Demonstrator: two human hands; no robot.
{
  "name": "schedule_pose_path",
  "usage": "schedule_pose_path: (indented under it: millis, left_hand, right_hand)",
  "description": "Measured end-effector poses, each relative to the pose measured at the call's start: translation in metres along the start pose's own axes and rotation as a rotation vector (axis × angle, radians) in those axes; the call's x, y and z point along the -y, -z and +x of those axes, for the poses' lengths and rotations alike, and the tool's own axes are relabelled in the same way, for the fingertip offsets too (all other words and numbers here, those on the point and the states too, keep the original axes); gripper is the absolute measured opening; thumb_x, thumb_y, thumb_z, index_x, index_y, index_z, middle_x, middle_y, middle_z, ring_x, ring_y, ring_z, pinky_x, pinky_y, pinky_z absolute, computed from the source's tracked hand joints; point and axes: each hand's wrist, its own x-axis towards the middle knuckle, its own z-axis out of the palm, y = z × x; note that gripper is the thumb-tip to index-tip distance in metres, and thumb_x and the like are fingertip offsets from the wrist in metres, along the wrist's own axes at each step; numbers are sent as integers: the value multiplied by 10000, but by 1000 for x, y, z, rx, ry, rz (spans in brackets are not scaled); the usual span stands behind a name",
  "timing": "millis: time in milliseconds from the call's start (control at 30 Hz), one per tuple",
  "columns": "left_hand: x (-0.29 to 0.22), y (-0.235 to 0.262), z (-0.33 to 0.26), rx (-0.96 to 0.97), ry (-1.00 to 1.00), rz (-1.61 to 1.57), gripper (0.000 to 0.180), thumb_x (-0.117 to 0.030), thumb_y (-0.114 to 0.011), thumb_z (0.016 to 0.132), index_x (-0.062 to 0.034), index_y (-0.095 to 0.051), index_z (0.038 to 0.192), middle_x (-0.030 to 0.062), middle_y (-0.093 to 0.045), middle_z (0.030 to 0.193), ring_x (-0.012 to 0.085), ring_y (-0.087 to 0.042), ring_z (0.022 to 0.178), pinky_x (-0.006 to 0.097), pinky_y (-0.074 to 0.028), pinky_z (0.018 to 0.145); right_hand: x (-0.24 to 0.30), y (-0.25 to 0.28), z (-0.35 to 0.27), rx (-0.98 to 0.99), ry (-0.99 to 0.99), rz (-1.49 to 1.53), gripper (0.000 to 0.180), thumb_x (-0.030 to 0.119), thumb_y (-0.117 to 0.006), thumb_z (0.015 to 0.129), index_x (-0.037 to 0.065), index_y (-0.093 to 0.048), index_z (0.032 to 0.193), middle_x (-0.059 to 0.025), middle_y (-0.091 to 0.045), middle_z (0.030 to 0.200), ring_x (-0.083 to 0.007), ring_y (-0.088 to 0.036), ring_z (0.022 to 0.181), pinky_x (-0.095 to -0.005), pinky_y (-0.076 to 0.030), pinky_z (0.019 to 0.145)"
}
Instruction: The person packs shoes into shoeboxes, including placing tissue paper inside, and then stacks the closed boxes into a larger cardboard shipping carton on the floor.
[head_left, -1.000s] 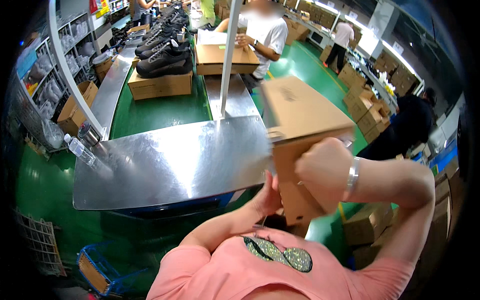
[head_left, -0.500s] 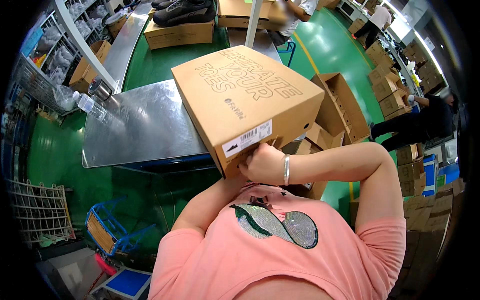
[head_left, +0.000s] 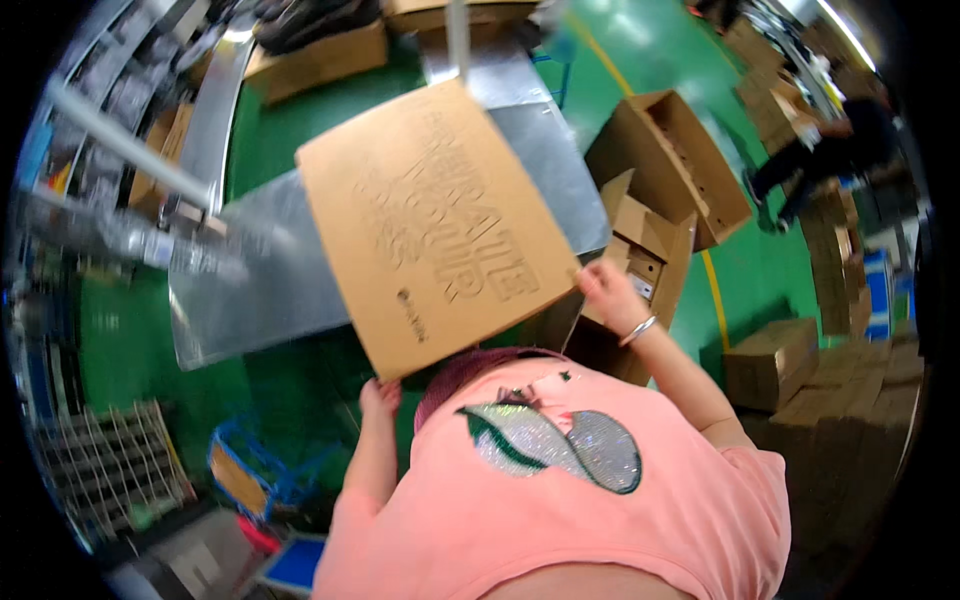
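I hold a brown cardboard shoe box (head_left: 435, 225) up in front of me, its broad printed lid facing the camera. My left hand (head_left: 380, 398) grips its lower left corner from below. My right hand (head_left: 608, 292), with a silver bangle on the wrist, holds the lower right edge. The box hangs over the near edge of a shiny metal table (head_left: 240, 290) and hides much of it.
Open brown cartons (head_left: 668, 165) stand on the green floor to my right, with stacked closed cartons (head_left: 770, 362) farther right. A blue crate (head_left: 245, 478) sits at lower left beside wire racks (head_left: 110, 470). A person (head_left: 830, 140) works at the far right.
The box has swung from my right side to in front of me, lid turning toward the camera. My left hand has come onto its lower corner; the view has tilted down.
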Motion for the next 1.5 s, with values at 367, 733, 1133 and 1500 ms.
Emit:
schedule_pose_path:
  millis: [367, 733, 1133, 1500]
  left_hand:
    - [-59, -180, -158, 992, -405, 147, 583, -480, -296, 807, -73, -254, 1222, 88, -294, 1244, 229, -317, 1115, 350, -268, 911]
    - [-162, -200, -130, -105, -2164, 1019, 407, -192, -490, 765, 19, -385, 1097, 161, -436, 1097, 314, -421, 978, 402, -312, 843]
    - [-101, -143, -123, 617, -416, 665, 620, -545, -306, 766, -138, -237, 1230, 70, -274, 1264, 237, -251, 1157, 494, -274, 832]
    - [-134, -158, -166, 251, -1777, 783, 248, -56, -514, 723, 27, -516, 957, 151, -536, 963, 254, -504, 905, 325, -376, 806]
  right_hand:
    - [37, -5, 50, 48, -199, 563, 422, 354, -498, 748, -14, -462, 952, -105, -540, 767, -130, -456, 444, -258, -369, 369]
    - [-53, 17, 29, -96, -489, 512, 301, 295, -433, 754, 51, -545, 889, -51, -571, 690, -139, -439, 393, -281, -362, 338]
    - [11, -85, 28, 255, -561, 972, 631, 608, -400, 704, 68, -421, 1029, -103, -503, 972, -71, -237, 397, -231, -260, 360]
    - [-27, -96, 22, 370, -797, 1178, 539, 630, -337, 716, 178, -460, 983, -61, -573, 887, -80, -209, 311, -209, -243, 325]
